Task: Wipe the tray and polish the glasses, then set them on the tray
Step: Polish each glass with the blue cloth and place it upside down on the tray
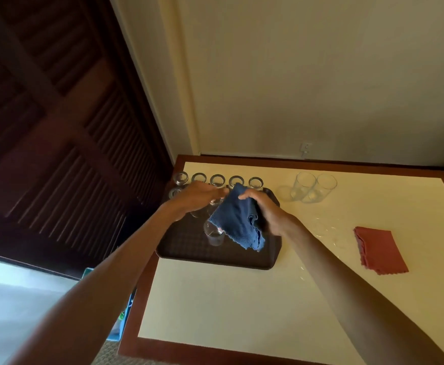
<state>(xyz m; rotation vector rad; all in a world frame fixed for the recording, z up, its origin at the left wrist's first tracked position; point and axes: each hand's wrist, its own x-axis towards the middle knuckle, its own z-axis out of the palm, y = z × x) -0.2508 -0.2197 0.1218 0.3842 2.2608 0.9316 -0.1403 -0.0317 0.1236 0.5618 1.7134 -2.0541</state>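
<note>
A dark brown tray [189, 250] lies on the cream table, with a row of several small glasses [217, 179] along its far edge and one glass [213, 234] standing near its middle. Over the tray, my left hand [198, 197] grips a clear glass [217, 202], mostly hidden by my fingers. My right hand [264, 210] holds a blue cloth [238, 222] against that glass; the cloth hangs down over the tray. Two taller glasses [313, 187] stand on the table to the right of the tray.
A folded red cloth [378, 250] lies on the table at the right. Wet marks [326, 230] show between it and the tray. The table [215, 299] has a dark wooden rim, a wall behind and a dark louvred door [57, 127] to the left.
</note>
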